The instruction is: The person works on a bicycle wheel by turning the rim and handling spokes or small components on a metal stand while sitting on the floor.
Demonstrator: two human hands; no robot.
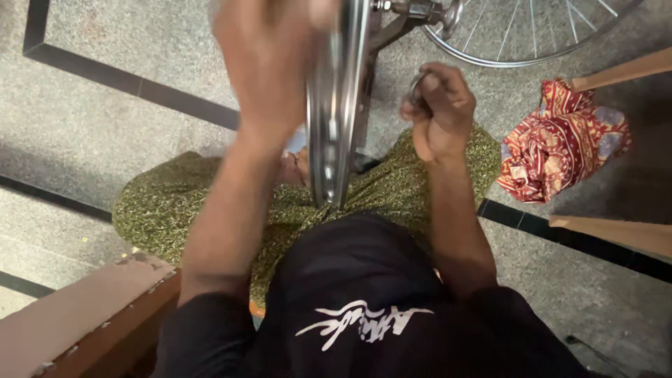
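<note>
Nearest the camera, a black shirt (pixel 364 308) with a white design covers the person's chest, and below it a green patterned cloth (pixel 175 203) spreads over the lap and onto the speckled stone floor (pixel 91 133). A worn wooden ledge (pixel 77 315) sits at the floor's lower left corner. Between the forearms a shiny metal wheel rim (pixel 334 119) stands upright and edge-on, its lower edge resting on the green cloth. The left hand (pixel 269 56) is blurred against the rim's left side; whether its fingers are apart or together I cannot tell. The right hand (pixel 437 105) is just right of the rim, fingers curled together around a small metal piece, too hidden to name. Further right a red patterned rag (pixel 563 143) lies crumpled on the floor between two wooden bars (pixel 623 70). Farthest off, a spoked wheel (pixel 518 35) lies near the floor's top edge.
</note>
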